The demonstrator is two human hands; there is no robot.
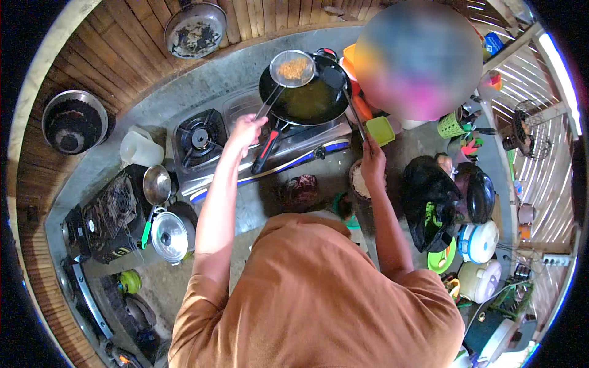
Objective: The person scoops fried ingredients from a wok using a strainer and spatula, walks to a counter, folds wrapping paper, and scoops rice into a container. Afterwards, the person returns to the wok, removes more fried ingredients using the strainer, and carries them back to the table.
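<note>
Over the far left part of the black wok [334,111] on the steel stove [211,167], a wire strainer [293,69] holds a small heap of golden-brown bits [296,67]. The person's left hand [246,132] is closed around the strainer's handle. Well apart from it, the right hand [372,161] is wrapped around the handle of a dark spatula [334,78], whose blade lies at the wok's right side. Yellowish-brown liquid [304,104] covers the wok's bottom; from this height I cannot tell whether the strainer touches the rim. The wok's red-and-black handle [267,150] points back toward the person.

Just beside the right hand stands a round container [351,176] filled with something white, and beyond it sits a light green square tub [380,130]. To the left of the stove are a white pitcher [142,147], a small metal pan [157,185] and a pot under a clear lid [169,236]. On the right, near a black plastic bag [423,199], stand a white-and-blue lidded container [481,239] and a cream lidded cooker [480,281].
</note>
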